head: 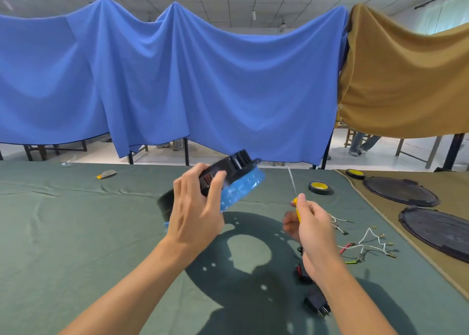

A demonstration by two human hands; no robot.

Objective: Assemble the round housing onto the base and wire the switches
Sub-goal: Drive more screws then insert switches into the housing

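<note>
From the head view, the left hand (193, 212) grips the black round housing (236, 165) by its side wall, fingers curled over a slot. It holds the housing tilted in the air above the green worktop (76, 220), with the blue base plate (241, 187) against the housing's underside. I cannot tell whether the two are fastened, so the plate may slide or drop if the grip loosens at this tilt. The right hand (314, 230) pinches a yellow-handled screwdriver (297, 209) with its thin shaft pointing up, just beside the plate's edge. A hurried swing could scratch the plate or jab the left fingers. Below the right wrist lie the switches (317, 303), partly hidden by it, so a lowered forearm could knock them away. The loose wires (365, 245) lie nearby, tangled, and could snag when lifted.
</note>
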